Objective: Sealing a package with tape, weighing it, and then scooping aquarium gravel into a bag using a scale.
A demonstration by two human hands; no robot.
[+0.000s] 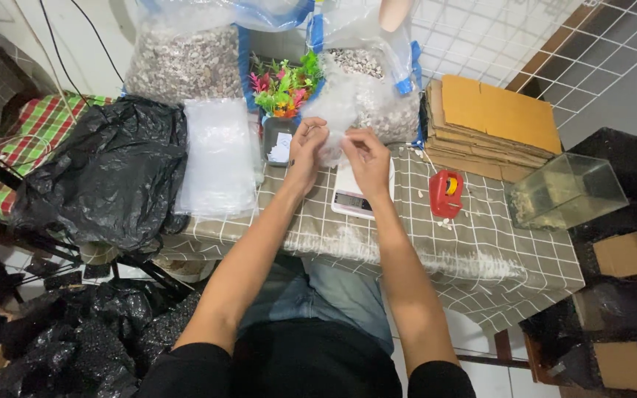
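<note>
My left hand (pixel 307 144) and my right hand (pixel 366 153) meet above a white kitchen scale (pixel 351 199) on the checked tablecloth (pixel 481 250). Both pinch a small clear plastic bag (pixel 337 110) that rises between them, crumpled and see-through. What is inside the bag is too hard to make out. Just left of my left hand stands a small grey box (pixel 278 140) holding colourful plastic plants (pixel 285 85).
Two large clear sacks of gravel (pixel 186 63) (pixel 377 88) stand at the back. A stack of clear bags (pixel 219 158) and a black bin bag (pixel 105 173) lie at the left. A red tape dispenser (pixel 445 193), flat cardboard (pixel 492 121) and a small glass tank (pixel 565 191) are at the right.
</note>
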